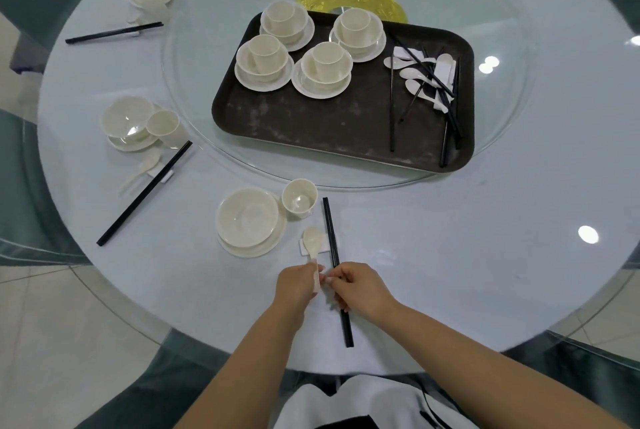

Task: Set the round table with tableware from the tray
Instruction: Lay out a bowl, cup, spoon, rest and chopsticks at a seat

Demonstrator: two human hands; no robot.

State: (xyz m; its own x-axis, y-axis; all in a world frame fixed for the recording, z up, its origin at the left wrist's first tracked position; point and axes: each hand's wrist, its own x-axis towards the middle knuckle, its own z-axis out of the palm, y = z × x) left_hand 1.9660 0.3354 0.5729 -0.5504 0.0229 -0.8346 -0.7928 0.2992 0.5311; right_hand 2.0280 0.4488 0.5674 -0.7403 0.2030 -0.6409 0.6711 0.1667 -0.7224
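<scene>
Spoon (313, 245) lay bowl-end on the white rest (320, 245), handle pinched by left hand (299, 284); right hand (360, 288) gripped the black chopsticks (332, 241) lying across the same rest, just beside the spoon. Bowl on plate (247, 220) and cup (299, 198) sat left of them. Tray (311, 130) with four more sets was further in on the glass turntable. Bare tabletop (485, 255) lay to the right, near edge close behind both hands.

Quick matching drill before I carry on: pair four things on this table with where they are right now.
Things:
1. spoon
2. tray
3. chopsticks
4. cup

Places:
A. on the glass turntable
B. standing upright beside the near bowl
C. handle held by the left hand
D. pinched by the right hand

Pairs: 1-C, 2-A, 3-D, 4-B
</scene>
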